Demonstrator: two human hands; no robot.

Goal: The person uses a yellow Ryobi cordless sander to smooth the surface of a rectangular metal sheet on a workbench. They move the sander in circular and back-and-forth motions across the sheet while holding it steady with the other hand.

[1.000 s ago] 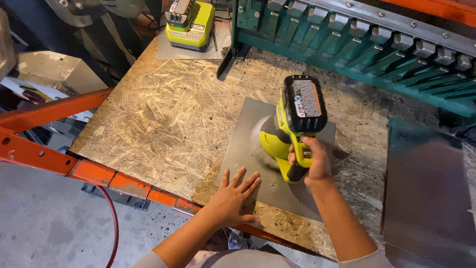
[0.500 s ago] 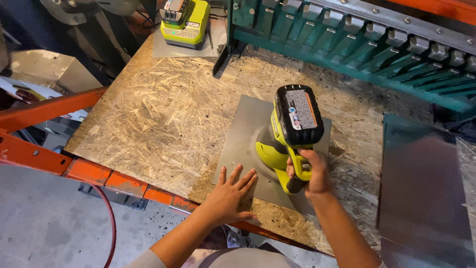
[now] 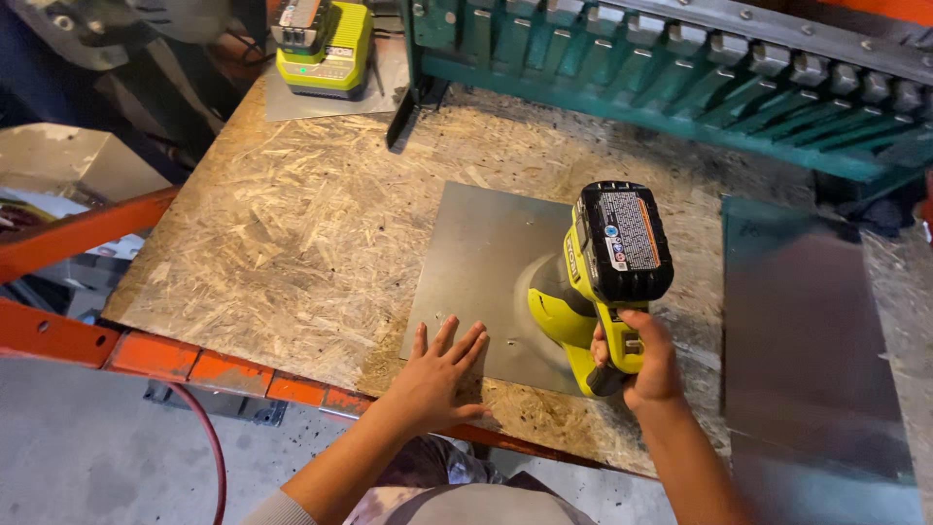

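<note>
Nearest the camera, the left hand (image 3: 437,374) presses flat, fingers spread, on the near edge of the grey metal sheet (image 3: 486,272) lying on the chipboard worktop (image 3: 272,224). Beside it, the right hand (image 3: 646,365) stays wrapped around the yellow cordless drill (image 3: 598,282), now tilted more upright over the sheet than a second ago. Farther back, a battery charger (image 3: 326,44) holds a battery.

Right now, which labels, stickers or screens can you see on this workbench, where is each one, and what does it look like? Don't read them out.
Label on the battery pack of the yellow-green cordless drill in the right hand: black rectangle, white print, small coloured symbols, orange edge stripe.
Label on the battery charger, bench's far left corner: small pale patch on a yellow-green and grey housing; details too small to tell.
No screens or packages visible.
</note>
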